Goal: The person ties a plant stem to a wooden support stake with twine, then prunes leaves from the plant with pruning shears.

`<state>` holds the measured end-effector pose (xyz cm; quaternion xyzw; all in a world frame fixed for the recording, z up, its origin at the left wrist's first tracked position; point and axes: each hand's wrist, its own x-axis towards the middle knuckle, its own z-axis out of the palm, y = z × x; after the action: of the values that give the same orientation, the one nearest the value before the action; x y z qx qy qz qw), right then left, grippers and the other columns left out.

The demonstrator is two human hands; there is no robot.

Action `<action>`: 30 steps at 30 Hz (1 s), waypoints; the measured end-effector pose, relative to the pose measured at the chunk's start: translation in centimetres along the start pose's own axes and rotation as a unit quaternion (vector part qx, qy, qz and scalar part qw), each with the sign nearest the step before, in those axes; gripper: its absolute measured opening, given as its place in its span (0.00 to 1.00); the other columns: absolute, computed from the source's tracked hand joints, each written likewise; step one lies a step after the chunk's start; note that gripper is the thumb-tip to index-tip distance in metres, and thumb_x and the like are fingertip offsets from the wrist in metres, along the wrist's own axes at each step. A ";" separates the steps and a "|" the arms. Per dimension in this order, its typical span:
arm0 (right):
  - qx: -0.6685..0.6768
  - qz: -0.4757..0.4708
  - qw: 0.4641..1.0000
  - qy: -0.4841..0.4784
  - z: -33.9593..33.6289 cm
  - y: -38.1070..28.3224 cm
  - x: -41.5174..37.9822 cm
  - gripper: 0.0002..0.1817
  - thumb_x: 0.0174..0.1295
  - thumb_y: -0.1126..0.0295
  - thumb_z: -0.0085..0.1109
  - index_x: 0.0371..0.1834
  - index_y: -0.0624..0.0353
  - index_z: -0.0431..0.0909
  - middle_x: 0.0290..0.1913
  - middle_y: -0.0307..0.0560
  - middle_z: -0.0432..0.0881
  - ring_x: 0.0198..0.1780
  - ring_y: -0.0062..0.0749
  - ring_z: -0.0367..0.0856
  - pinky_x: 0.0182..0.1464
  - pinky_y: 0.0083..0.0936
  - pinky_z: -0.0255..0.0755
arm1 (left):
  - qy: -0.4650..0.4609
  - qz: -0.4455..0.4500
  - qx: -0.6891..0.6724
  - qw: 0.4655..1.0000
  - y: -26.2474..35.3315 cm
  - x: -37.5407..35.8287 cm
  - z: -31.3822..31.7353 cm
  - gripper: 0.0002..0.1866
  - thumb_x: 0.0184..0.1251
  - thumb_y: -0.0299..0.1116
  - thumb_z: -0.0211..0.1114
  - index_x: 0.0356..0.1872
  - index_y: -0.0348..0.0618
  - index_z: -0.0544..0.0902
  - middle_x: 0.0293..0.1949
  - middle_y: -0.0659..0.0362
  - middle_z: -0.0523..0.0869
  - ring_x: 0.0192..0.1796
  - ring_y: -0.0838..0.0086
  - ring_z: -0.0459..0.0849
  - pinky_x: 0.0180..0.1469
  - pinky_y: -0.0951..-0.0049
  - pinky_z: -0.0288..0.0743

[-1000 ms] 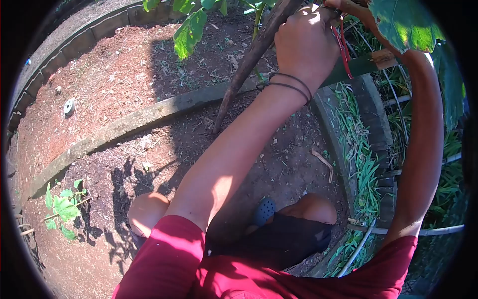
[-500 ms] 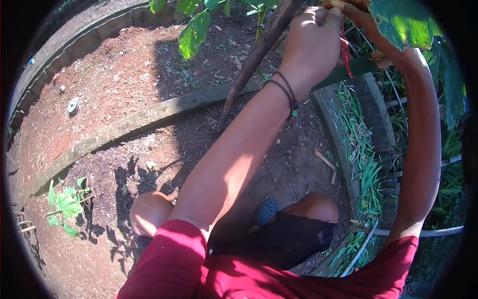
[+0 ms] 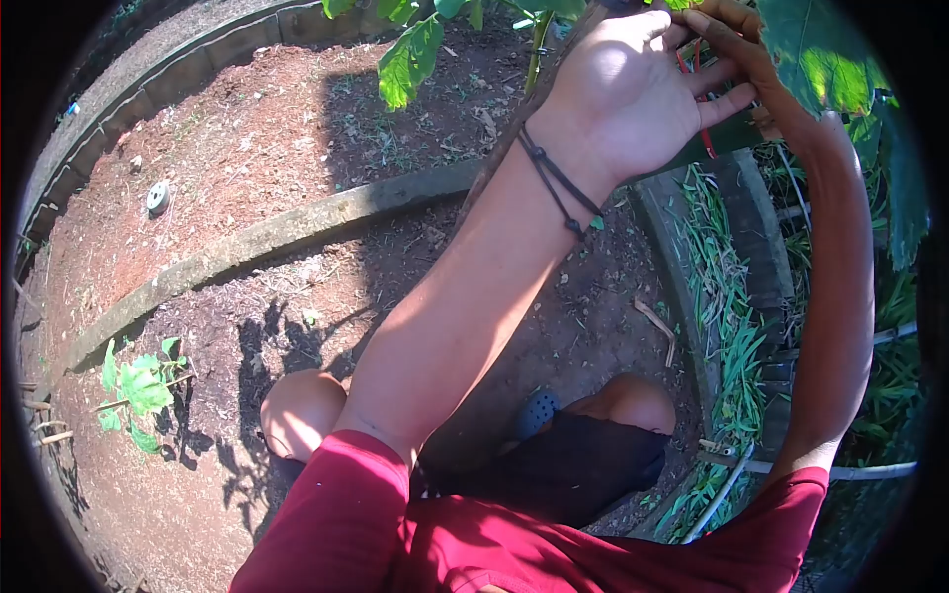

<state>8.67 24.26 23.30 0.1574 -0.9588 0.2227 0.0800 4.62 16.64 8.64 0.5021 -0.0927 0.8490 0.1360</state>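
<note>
We are reaching both hands toward the top of the view, over the curved curb (image 3: 297,229) of the soil bed. The stick (image 3: 491,170) is slanting up behind our left forearm, its upper part running close behind our left hand (image 3: 625,99). The red strip (image 3: 708,141) is showing between and below our left fingers and hanging past them, just left of our right wrist; we cannot tell whether any finger is gripping it. Our lower left fingers are standing apart, the palm facing up to us, while the thumb is pointing toward the top edge; whether thumb and forefinger are pinching anything, we cannot tell. Our right hand (image 3: 743,38) is curling in from the right, its fingers bent close to the left ones, partly hidden by the big leaf (image 3: 822,61), and their grip we cannot tell.

Our left arm is stretching diagonally up from the lower left, with dark cords (image 3: 559,186) circling the wrist. Our right arm is rising along the right side and bending inward at the top. The green stem (image 3: 535,51) is standing beyond the stick, left of our left hand.
</note>
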 end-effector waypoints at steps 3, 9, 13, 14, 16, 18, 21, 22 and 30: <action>-0.066 -0.008 0.998 0.001 -0.2 0.8 1.0 0.15 0.74 0.58 0.60 0.40 0.58 0.85 0.29 0.38 0.84 0.30 0.21 0.80 0.30 0.21 0.72 | 0.015 0.035 -0.023 0.999 -0.9 0.5 -0.4 0.28 0.75 0.37 0.64 0.70 0.41 0.67 0.57 0.61 0.76 0.65 0.70 0.73 0.72 0.62 0.67; -0.106 -0.110 0.988 0.022 -0.6 0.3 0.4 0.14 0.73 0.58 0.60 0.39 0.57 0.85 0.24 0.35 0.79 0.25 0.20 0.73 0.25 0.21 0.64 | 0.324 0.109 0.032 0.939 -3.2 1.6 -0.6 0.16 0.83 0.43 0.53 0.66 0.58 0.70 0.56 0.67 0.72 0.54 0.75 0.75 0.64 0.58 0.68; -0.064 0.009 0.998 -0.008 -0.2 1.3 1.6 0.14 0.73 0.58 0.60 0.38 0.57 0.84 0.23 0.33 0.76 0.24 0.19 0.69 0.26 0.22 0.62 | 0.354 0.091 0.060 0.929 -3.3 1.6 -0.1 0.20 0.80 0.45 0.58 0.64 0.49 0.72 0.52 0.64 0.77 0.56 0.74 0.77 0.64 0.63 0.71; -0.063 0.009 0.998 -0.008 -0.2 2.2 2.5 0.14 0.73 0.58 0.60 0.38 0.57 0.84 0.23 0.33 0.76 0.24 0.19 0.69 0.26 0.22 0.62 | 0.360 0.063 0.054 0.929 -3.3 1.6 0.1 0.27 0.77 0.48 0.62 0.66 0.41 0.70 0.52 0.60 0.78 0.58 0.71 0.79 0.65 0.65 0.73; -0.003 -0.044 0.996 -0.082 -0.4 3.1 3.4 0.13 0.74 0.60 0.59 0.37 0.58 0.84 0.22 0.33 0.74 0.22 0.18 0.67 0.24 0.22 0.59 | 0.362 0.103 0.089 0.922 -4.1 1.2 -1.0 0.18 0.79 0.43 0.60 0.62 0.49 0.74 0.50 0.65 0.78 0.54 0.76 0.78 0.63 0.65 0.72; -0.022 -0.016 0.998 -0.053 0.0 2.1 2.8 0.13 0.74 0.60 0.59 0.37 0.58 0.84 0.22 0.33 0.74 0.22 0.18 0.66 0.23 0.22 0.58 | 0.362 0.143 0.125 0.913 -5.0 1.1 -1.3 0.11 0.81 0.39 0.58 0.58 0.58 0.78 0.48 0.70 0.79 0.50 0.80 0.77 0.61 0.64 0.71; -0.041 -0.028 0.998 -0.027 -0.1 2.7 3.0 0.13 0.75 0.60 0.59 0.38 0.58 0.84 0.23 0.33 0.74 0.22 0.17 0.66 0.23 0.22 0.58 | 0.454 0.163 0.090 0.871 -5.7 1.1 -0.8 0.07 0.79 0.37 0.61 0.53 0.57 0.81 0.43 0.71 0.81 0.46 0.82 0.79 0.57 0.68 0.73; -0.042 -0.063 0.997 -0.031 -0.4 3.4 3.1 0.13 0.75 0.61 0.59 0.38 0.58 0.84 0.23 0.33 0.75 0.23 0.17 0.67 0.23 0.22 0.58 | 0.407 0.177 0.129 0.887 -5.4 1.4 -0.8 0.06 0.79 0.36 0.61 0.51 0.56 0.82 0.42 0.71 0.82 0.45 0.82 0.80 0.56 0.69 0.74; -0.013 -0.050 0.999 -0.007 -1.0 4.9 3.8 0.16 0.71 0.56 0.65 0.48 0.59 0.85 0.28 0.35 0.80 0.26 0.18 0.72 0.25 0.19 0.63 | 0.409 0.117 0.171 0.889 -5.5 -1.4 -0.3 0.08 0.74 0.32 0.64 0.50 0.55 0.79 0.47 0.71 0.81 0.53 0.77 0.80 0.60 0.63 0.73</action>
<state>3.50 27.87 23.12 0.2056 -0.9532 0.2045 0.0862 6.80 21.69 7.39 0.1112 0.0592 0.9917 -0.0262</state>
